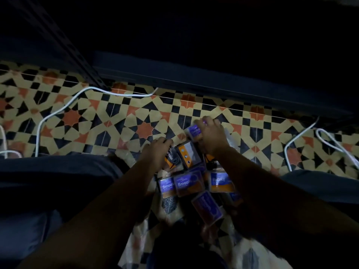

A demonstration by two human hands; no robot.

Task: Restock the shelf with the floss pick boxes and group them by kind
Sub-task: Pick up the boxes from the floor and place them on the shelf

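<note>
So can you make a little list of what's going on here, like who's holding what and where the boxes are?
place: patterned tile floor, dim light
left hand: grips a black and orange box marked "coal"
right hand: grips a purple "Smoo" box
pile of boxes: on the floor between the person's knees, purple and orange kinds mixed
shelf: dark, just beyond the pile; contents cannot be seen
also there: white cable on the floor

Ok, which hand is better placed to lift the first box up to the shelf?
Probably the right hand: its fingers already curl round a purple Smooth box, nearest the shelf edge. The left hand rests on a Charcoal box.
</note>
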